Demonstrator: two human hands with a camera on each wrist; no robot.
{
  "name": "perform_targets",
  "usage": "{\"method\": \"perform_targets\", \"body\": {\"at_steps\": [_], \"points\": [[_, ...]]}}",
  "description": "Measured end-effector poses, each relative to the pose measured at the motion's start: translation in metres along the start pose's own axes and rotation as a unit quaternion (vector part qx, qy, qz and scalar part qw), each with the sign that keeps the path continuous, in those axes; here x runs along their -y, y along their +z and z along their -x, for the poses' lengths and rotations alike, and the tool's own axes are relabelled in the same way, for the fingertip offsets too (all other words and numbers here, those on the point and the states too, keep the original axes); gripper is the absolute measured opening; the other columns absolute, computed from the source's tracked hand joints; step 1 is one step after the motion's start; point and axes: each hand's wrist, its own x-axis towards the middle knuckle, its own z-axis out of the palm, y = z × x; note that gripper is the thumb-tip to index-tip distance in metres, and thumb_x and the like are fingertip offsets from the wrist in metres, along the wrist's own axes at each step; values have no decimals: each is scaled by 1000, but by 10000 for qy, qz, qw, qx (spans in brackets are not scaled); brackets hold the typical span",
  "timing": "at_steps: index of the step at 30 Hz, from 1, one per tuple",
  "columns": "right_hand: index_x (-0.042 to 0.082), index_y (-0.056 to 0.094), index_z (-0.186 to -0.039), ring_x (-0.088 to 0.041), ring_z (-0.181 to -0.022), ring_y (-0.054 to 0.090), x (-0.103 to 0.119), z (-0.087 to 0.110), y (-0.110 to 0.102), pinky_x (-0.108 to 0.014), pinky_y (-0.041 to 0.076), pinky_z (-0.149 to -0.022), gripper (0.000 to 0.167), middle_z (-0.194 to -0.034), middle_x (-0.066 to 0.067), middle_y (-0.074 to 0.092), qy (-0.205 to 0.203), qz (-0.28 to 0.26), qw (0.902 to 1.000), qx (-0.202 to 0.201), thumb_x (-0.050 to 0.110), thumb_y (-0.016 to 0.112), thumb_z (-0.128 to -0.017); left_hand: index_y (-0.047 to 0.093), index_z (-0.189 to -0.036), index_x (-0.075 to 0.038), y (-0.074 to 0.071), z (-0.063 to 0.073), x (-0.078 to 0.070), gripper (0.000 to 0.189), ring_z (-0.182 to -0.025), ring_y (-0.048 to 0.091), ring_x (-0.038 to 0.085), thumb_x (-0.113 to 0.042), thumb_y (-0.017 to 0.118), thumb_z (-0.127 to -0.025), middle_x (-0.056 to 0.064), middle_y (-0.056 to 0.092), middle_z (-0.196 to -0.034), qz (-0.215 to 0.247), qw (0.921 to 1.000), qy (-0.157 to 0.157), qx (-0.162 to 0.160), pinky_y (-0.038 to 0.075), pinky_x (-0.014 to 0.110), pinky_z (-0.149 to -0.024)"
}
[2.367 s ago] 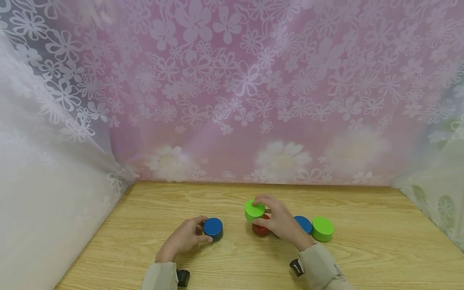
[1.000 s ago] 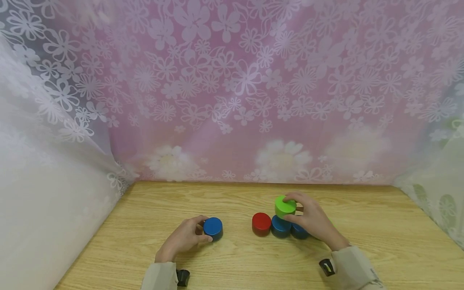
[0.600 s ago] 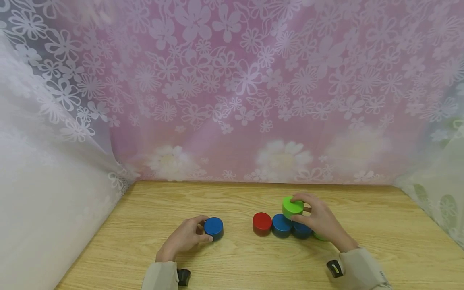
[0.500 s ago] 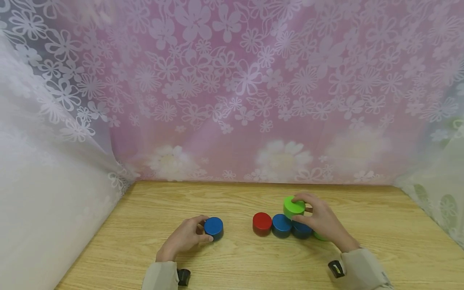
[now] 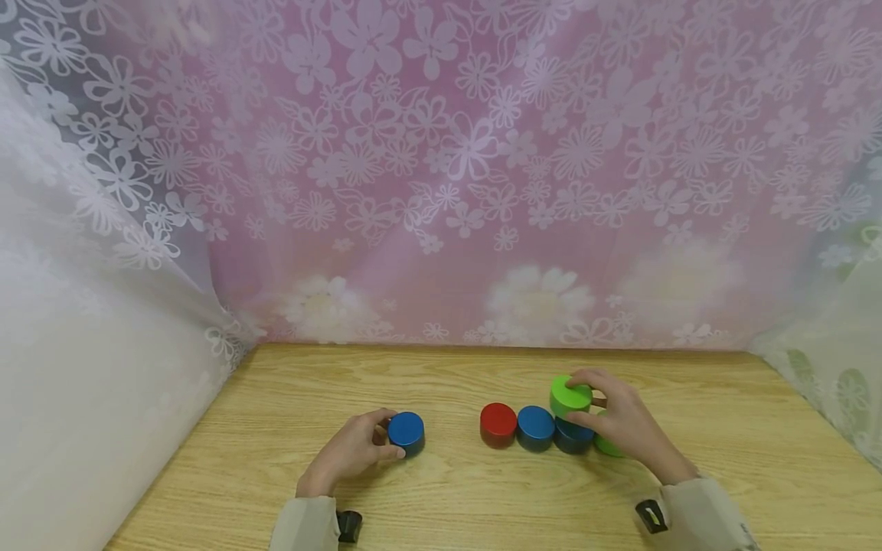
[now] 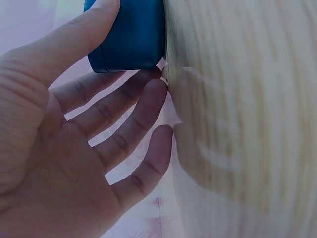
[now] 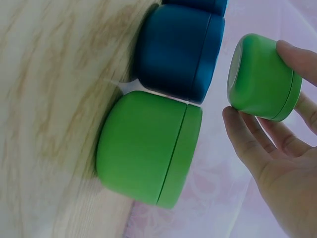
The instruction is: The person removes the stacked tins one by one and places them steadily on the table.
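My left hand [image 5: 354, 448] pinches a small round blue lidded tin [image 5: 406, 434] between thumb and fingers; it stands upright on the table at left of centre. In the left wrist view the other fingertips touch the tabletop. Raised over the row of tins, a green lidded tin [image 5: 570, 396] is held by my right hand [image 5: 623, 413]. Beneath it stands a second blue tin [image 5: 573, 438], partly covered from above. Another green tin [image 7: 146, 148] ends the row at the right, mostly hidden behind my right hand in the head view.
Left in the same row are a red tin [image 5: 498, 425] and one more blue tin [image 5: 535, 428], standing side by side. The wood-grain table [image 5: 455, 505] runs back to a pink floral curtain [image 5: 441, 191], with pale sheets hanging at both sides.
The right hand has carried the green tin rightward, from over the red tin, past the nearer blue one, to above the second blue tin. My left hand and its blue tin stay put.
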Motion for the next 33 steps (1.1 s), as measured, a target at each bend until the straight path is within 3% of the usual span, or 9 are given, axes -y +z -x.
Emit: {"method": "perform_targets", "body": {"at_steps": [15,33], "points": [[-2,67,-112,-45,-106,62,-9,7,-8,-47,60,-76,42,-122,-24,61,-111,66,9999,-105,-4,87,-75,58,-137,4,0,0,1,57,-90,64,20,-14,81,-88,7,68,-105,17,10000,76,12,55,45,-80],[-2,68,-112,-47,-108,61,-14,17,-19,-50,59,-79,42,-125,-28,60,95,284,9994,-161,-5,87,-75,59,-136,3,0,1,0,56,-89,63,20,-13,82,-88,6,67,-105,21,10000,35,-20,56,43,-77]]}}
